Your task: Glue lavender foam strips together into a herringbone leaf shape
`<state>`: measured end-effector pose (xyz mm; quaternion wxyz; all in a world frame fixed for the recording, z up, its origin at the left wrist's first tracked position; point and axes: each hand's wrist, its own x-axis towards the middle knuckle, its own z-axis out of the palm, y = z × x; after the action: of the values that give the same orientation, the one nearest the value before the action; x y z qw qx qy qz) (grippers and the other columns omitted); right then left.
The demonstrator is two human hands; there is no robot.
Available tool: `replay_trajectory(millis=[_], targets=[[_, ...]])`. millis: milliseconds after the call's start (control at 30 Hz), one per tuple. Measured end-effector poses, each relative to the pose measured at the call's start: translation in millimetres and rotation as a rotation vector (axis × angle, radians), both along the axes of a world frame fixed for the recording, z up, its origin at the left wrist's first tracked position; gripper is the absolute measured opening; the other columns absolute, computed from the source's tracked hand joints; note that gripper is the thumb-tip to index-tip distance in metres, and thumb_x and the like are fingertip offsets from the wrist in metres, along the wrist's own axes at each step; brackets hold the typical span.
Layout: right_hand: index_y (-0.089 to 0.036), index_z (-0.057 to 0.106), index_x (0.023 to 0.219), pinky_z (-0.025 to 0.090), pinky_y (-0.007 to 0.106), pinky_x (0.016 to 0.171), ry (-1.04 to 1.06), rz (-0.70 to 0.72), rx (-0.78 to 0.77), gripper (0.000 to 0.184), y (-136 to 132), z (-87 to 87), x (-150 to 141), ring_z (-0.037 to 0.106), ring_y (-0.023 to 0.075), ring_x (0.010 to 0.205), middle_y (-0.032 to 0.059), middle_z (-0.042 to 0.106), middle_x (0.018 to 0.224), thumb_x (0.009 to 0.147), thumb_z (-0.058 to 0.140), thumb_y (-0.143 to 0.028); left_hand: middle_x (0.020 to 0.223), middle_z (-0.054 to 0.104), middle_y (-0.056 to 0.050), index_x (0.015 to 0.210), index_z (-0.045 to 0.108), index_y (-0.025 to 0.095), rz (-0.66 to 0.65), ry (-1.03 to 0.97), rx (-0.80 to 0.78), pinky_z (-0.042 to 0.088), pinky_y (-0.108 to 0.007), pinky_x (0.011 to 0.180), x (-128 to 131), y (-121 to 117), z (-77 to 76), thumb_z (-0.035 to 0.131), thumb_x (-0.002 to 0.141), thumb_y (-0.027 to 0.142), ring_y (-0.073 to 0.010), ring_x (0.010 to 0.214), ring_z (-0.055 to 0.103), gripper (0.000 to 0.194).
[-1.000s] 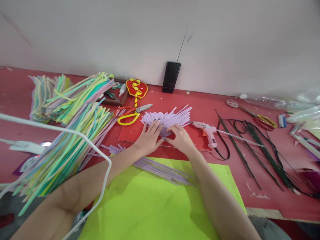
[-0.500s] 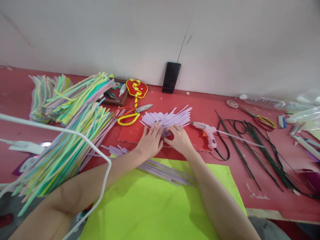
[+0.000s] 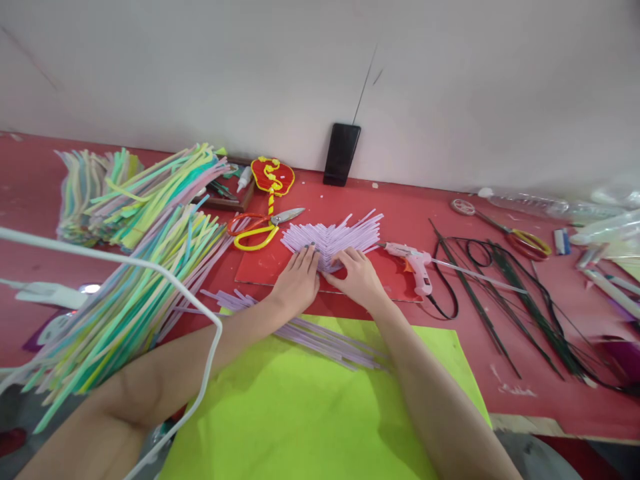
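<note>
A heart-shaped fan of lilac pipe cleaners lies on a red card on the red table. My left hand rests flat on its lower left part, fingers stretched out together. My right hand presses on its lower right part, fingers bent down onto the lilac strands. The two hands nearly touch at the heart's bottom tip. More loose lilac pipe cleaners lie under my forearms, across the edge of a lime-green sheet.
Orange-and-yellow scissors lie left of the heart, a pink glue gun right of it. A big heap of pastel pipe cleaners fills the left. Dark green wires spread at right. A black phone leans on the wall. A white cable crosses the foreground.
My left hand has slid a little down and its fingers have drawn closer together on the heart. The right hand has barely shifted.
</note>
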<state>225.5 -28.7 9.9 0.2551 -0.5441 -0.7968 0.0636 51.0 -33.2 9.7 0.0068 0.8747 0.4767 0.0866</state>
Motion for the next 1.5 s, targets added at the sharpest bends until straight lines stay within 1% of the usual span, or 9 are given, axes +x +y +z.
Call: replay_trajectory(millis=[300,467,567,667,733,833,967,1133,1500], targets=[[-0.022,0.058,0.087,0.045,0.040,0.084,0.010,0.023,0.004,0.018,0.8,1.0,1.6,0.056,0.0240,0.089,0.0069,0.061,0.091,0.078,0.064,-0.036,0.151,0.026,-0.021,0.140,0.034,0.001,-0.061,-0.028,-0.026,0.024,-0.045,0.115,-2.7,4.1,-4.2,0.034,0.092,0.025,-0.0302,0.141,0.021,0.053],[-0.022,0.059,0.086,0.046,0.038,0.084,0.154,0.045,-0.036,0.011,1.1,0.7,6.2,0.057,0.0223,0.088,0.0061,0.063,0.087,0.085,0.053,-0.032,0.151,0.026,-0.020,0.140,0.036,0.007,-0.070,-0.046,-0.021,0.024,-0.045,0.114,-2.5,4.3,-4.3,0.037,0.091,0.024,-0.0296,0.141,0.022,0.052],[-0.022,0.059,0.099,0.047,0.036,0.082,0.270,-0.058,-0.077,0.021,6.1,2.1,6.2,0.060,0.0212,0.088,0.0066,0.066,0.092,0.088,0.042,-0.024,0.151,0.027,-0.020,0.140,0.037,0.008,-0.071,-0.043,-0.023,0.025,-0.046,0.113,-2.8,4.2,-3.7,0.038,0.092,0.025,-0.0301,0.141,0.024,0.051],[-0.022,0.058,0.112,0.047,0.035,0.078,0.298,-0.154,-0.081,0.036,19.2,7.8,2.1,0.062,0.0211,0.085,0.0079,0.067,0.098,0.086,0.034,-0.017,0.151,0.027,-0.020,0.140,0.037,0.008,-0.072,-0.035,-0.023,0.026,-0.046,0.113,-3.0,4.0,-3.0,0.038,0.092,0.026,-0.0308,0.140,0.024,0.051],[-0.021,0.059,0.113,0.046,0.033,0.072,0.301,-0.204,-0.096,0.041,32.4,11.9,-1.6,0.062,0.0205,0.073,0.0063,0.067,0.085,0.083,0.032,-0.014,0.151,0.027,-0.020,0.140,0.037,0.008,-0.074,-0.037,-0.019,0.026,-0.046,0.113,-3.1,4.0,-2.5,0.039,0.092,0.026,-0.0306,0.140,0.024,0.051],[-0.023,0.063,0.106,0.045,0.031,0.064,0.316,-0.271,-0.104,0.042,53.8,13.1,-6.3,0.058,0.0198,0.062,0.0031,0.063,0.069,0.081,0.031,-0.014,0.151,0.027,-0.021,0.140,0.036,0.009,-0.075,-0.039,-0.014,0.027,-0.045,0.112,-3.1,3.9,-1.4,0.040,0.091,0.026,-0.0298,0.140,0.025,0.052],[-0.024,0.066,0.100,0.045,0.032,0.066,0.333,-0.310,-0.110,0.041,71.5,3.3,-10.0,0.058,0.0212,0.067,0.0039,0.064,0.073,0.079,0.032,-0.014,0.151,0.027,-0.021,0.139,0.038,0.009,-0.069,-0.022,-0.014,0.027,-0.045,0.112,-2.9,3.8,-1.1,0.038,0.092,0.027,-0.0301,0.140,0.025,0.051],[-0.027,0.066,0.102,0.047,0.032,0.069,0.316,-0.279,-0.100,0.041,74.1,-7.7,-9.9,0.061,0.0207,0.070,0.0034,0.067,0.080,0.081,0.033,-0.014,0.151,0.026,-0.020,0.140,0.037,0.010,-0.067,-0.035,-0.010,0.027,-0.046,0.112,-2.7,5.1,-4.7,0.037,0.092,0.028,-0.0296,0.140,0.025,0.051],[-0.024,0.068,0.102,0.049,0.036,0.083,0.301,-0.257,-0.152,0.043,72.1,-2.3,-9.9,0.065,0.0227,0.090,0.0057,0.071,0.096,0.079,0.035,-0.009,0.151,0.026,-0.020,0.141,0.035,0.009,-0.060,-0.012,-0.014,0.026,-0.045,0.113,-3.0,5.3,-5.3,0.037,0.092,0.027,-0.0307,0.140,0.025,0.052]])
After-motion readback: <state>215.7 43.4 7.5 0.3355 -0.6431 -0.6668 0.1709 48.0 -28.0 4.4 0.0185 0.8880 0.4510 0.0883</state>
